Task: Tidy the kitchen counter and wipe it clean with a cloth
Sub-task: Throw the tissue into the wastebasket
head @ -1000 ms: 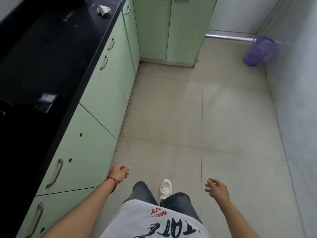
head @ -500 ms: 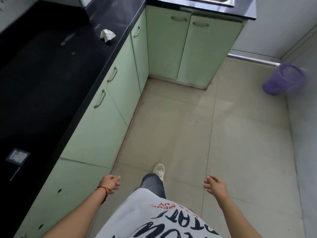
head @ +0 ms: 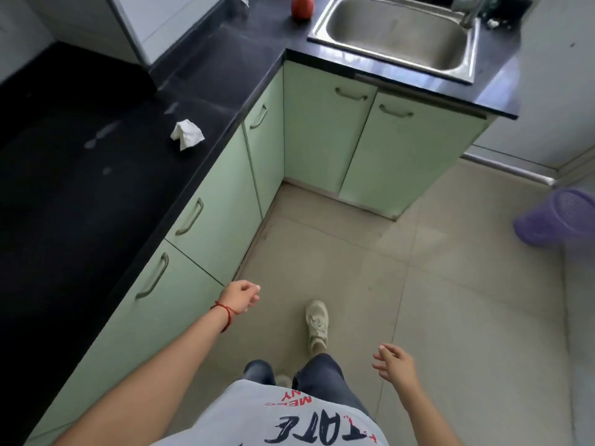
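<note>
Counter (head: pixel 225 91), upper left: crumpled tissue (head: pixel 187 134) near its edge, smears beside it. Sink (head: pixel 396 37) and red fruit (head: pixel 302 6) newly in view, top. Left hand (head: pixel 240 296) loosely curled, empty; right hand (head: pixel 394 365) open, empty. Person approaching; tidying not begun; no cloth visible.

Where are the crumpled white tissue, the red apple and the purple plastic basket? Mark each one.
crumpled white tissue (head: pixel 187 135): head view, middle of the wad on the black counter.
red apple (head: pixel 302 6): head view, its front face, left of the sink.
purple plastic basket (head: pixel 561 220): head view, its mesh side wall.
</note>
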Demonstrator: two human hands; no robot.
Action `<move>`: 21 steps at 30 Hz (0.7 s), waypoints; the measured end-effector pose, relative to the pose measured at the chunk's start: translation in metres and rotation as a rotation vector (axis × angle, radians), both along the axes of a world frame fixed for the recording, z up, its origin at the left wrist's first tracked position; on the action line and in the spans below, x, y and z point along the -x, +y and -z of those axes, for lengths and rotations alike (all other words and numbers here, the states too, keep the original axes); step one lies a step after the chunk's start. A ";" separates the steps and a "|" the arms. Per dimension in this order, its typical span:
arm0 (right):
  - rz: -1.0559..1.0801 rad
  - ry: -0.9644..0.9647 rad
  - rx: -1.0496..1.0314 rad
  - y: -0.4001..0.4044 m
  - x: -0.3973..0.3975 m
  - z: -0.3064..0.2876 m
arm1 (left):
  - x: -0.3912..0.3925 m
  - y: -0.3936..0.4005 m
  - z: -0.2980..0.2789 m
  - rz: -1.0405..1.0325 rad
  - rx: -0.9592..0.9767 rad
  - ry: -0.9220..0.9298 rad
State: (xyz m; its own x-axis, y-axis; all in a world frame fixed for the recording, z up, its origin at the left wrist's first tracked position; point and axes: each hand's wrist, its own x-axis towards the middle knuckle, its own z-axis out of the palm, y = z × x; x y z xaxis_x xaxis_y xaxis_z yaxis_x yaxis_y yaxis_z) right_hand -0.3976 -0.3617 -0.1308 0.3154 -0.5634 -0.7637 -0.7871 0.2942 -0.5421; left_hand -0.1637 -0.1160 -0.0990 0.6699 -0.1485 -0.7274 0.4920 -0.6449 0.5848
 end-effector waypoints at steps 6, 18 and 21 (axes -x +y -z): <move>-0.237 -0.050 0.027 -0.070 -0.129 -0.005 | -0.040 -0.012 0.001 -0.205 -0.041 0.024; -0.797 -0.315 0.048 -0.031 -0.398 -0.074 | -0.117 -0.016 -0.059 -0.620 0.032 -0.263; -0.881 -0.412 0.058 0.007 -0.453 -0.098 | -0.153 -0.009 -0.077 -0.608 -0.020 -0.473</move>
State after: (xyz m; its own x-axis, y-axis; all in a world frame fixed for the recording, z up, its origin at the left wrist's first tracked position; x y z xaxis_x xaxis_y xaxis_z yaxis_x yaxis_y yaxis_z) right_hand 0.0553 -0.3543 -0.0331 0.8779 -0.0313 -0.4779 -0.4582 -0.3450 -0.8192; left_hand -0.0106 -0.1255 -0.0217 0.8698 0.3555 -0.3421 0.4641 -0.3540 0.8120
